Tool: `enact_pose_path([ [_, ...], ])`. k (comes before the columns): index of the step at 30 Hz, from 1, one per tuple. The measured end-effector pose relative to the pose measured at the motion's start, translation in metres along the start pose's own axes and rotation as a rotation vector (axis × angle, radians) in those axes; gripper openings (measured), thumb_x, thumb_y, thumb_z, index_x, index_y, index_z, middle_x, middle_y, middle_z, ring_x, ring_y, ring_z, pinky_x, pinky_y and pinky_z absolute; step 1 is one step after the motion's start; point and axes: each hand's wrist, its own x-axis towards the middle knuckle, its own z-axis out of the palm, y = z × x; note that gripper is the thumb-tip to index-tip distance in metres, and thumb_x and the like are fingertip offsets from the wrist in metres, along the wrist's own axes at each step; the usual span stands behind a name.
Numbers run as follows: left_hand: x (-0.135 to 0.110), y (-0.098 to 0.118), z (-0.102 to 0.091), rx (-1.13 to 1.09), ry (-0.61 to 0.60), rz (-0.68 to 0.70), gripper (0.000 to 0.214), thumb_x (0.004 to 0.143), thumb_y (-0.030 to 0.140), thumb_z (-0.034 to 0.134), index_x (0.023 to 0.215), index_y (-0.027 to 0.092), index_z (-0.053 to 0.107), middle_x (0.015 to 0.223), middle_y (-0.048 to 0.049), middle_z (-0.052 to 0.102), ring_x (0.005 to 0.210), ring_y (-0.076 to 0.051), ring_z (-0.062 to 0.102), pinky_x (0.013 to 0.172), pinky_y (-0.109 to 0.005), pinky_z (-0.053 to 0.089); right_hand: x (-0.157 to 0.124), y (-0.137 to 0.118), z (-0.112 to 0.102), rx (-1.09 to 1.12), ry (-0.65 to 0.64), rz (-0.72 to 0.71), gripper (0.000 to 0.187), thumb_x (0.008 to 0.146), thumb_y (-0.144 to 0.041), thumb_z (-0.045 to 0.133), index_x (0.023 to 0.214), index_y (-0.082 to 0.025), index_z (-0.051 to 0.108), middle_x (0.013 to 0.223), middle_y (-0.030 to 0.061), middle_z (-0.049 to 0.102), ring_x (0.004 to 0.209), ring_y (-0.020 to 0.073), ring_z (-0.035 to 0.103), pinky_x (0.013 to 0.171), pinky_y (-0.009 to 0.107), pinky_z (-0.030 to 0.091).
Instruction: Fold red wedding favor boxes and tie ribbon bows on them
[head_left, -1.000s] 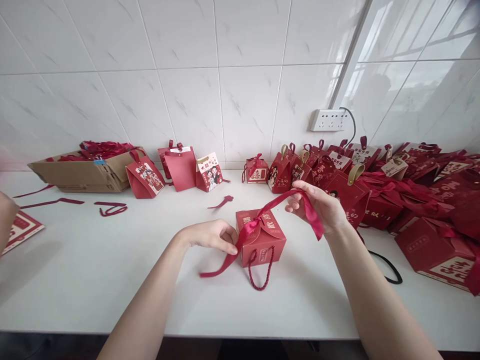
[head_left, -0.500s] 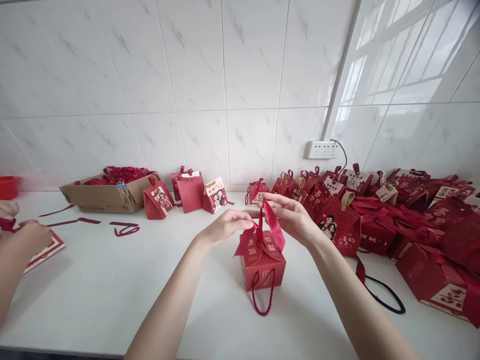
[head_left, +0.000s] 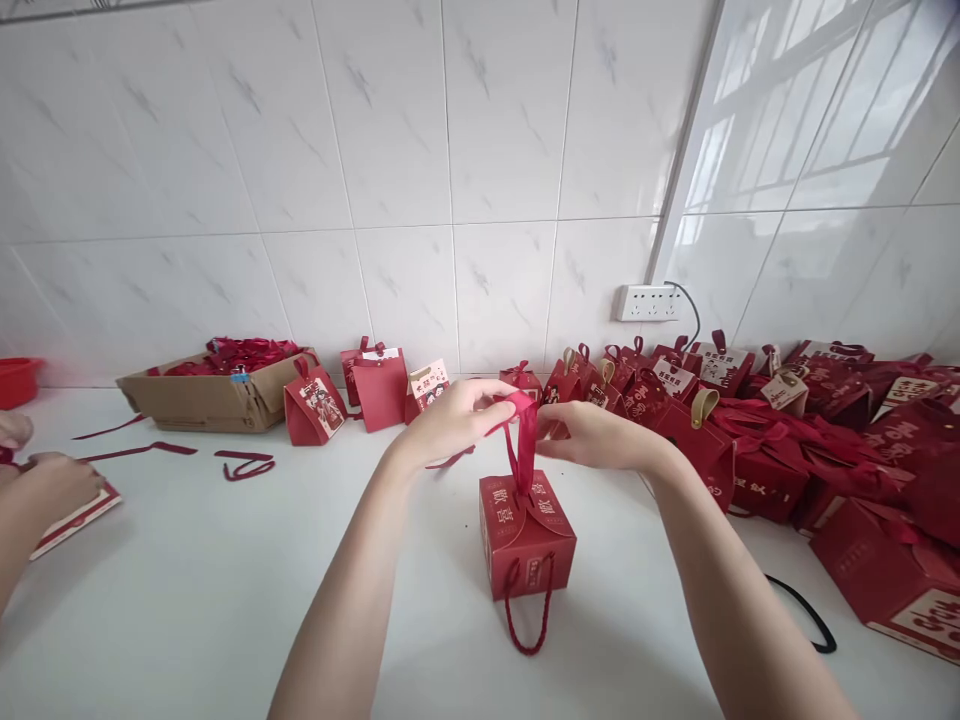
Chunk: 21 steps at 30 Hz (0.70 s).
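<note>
A small red gift box [head_left: 529, 550] with gold lettering stands on the white table in front of me. A dark red cord handle hangs down its near side. From slits in its top a red satin ribbon [head_left: 523, 450] is drawn upward. My left hand [head_left: 461, 415] pinches the ribbon's upper part between thumb and fingertips. On the other side, my right hand [head_left: 596, 435] has its fingers bent in at the ribbon's edge, closed on it as far as I can see; its fingertips are partly hidden. Neither hand touches the box itself.
A cardboard box [head_left: 214, 400] full of red ribbons is at the back left. Several red gift bags [head_left: 379, 385] stand by the wall; many more boxes [head_left: 765, 470] crowd the right. A black loop [head_left: 806, 610] lies there. Another person's hand [head_left: 56, 490] works at far left.
Both hands have shifted; the right has dropped and turned inward. The loose ribbon ends, spread over the box before, are now lifted and gathered above it.
</note>
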Motion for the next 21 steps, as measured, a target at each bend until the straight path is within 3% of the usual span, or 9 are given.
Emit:
enact_pose_path([
  [3,0.001,0.003,-0.001,0.048,0.05,0.033,0.028,0.082,0.033,0.046,0.101,0.024,0.066,0.087,-0.0011,0.064,0.064,-0.011,0.054,0.054,-0.021,0.041,-0.002,-0.006,0.001,0.044,-0.053,-0.061,0.013,0.075,-0.031,0.059,0.077,-0.018,0.059,0.071,0.0002,0.058,0.06,0.0116,0.05,0.054,0.024,0.04],
  [8,-0.004,0.001,-0.006,0.11,0.085,0.022,0.041,0.079,0.019,0.04,0.114,0.026,0.061,0.063,0.0011,0.059,0.059,-0.013,0.054,0.054,-0.023,0.043,-0.004,-0.016,0.002,0.202,0.121,-0.135,0.027,0.085,-0.037,0.048,0.071,-0.016,0.058,0.058,-0.0035,0.045,0.05,0.007,0.035,0.046,0.022,0.028],
  [12,-0.011,0.0,-0.014,0.102,0.15,0.046,0.043,0.081,0.021,0.041,0.121,0.025,0.057,0.093,-0.0046,0.068,0.077,-0.017,0.059,0.059,-0.024,0.045,-0.007,-0.008,-0.006,0.347,0.345,-0.058,0.04,0.084,-0.051,0.047,0.083,-0.015,0.066,0.07,0.0026,0.057,0.049,0.0076,0.039,0.045,0.022,0.033],
  [15,-0.017,0.002,-0.021,0.217,0.211,0.0,0.04,0.083,0.027,0.043,0.12,0.024,0.058,0.102,-0.006,0.067,0.076,-0.017,0.059,0.06,-0.025,0.043,-0.011,0.0,-0.013,0.319,0.488,-0.009,0.048,0.085,-0.056,0.044,0.091,-0.015,0.068,0.065,0.0034,0.056,0.047,0.0087,0.039,0.043,0.023,0.033],
  [18,-0.028,0.008,-0.028,0.39,0.254,-0.076,0.034,0.083,0.03,0.044,0.109,0.024,0.065,0.086,-0.0034,0.068,0.063,-0.016,0.055,0.057,-0.026,0.038,-0.017,0.001,-0.02,0.159,0.566,0.059,0.047,0.086,-0.053,0.043,0.091,-0.015,0.069,0.05,-0.0014,0.042,0.043,0.0089,0.034,0.042,0.024,0.028],
  [21,-0.043,0.018,-0.03,0.527,0.23,-0.161,0.024,0.08,0.03,0.047,0.087,0.025,0.069,0.062,0.0002,0.057,0.05,-0.013,0.045,0.048,-0.025,0.028,-0.024,-0.004,-0.025,0.035,0.605,0.157,0.042,0.086,-0.049,0.045,0.086,-0.015,0.069,0.048,-0.002,0.04,0.043,0.009,0.032,0.043,0.025,0.027],
])
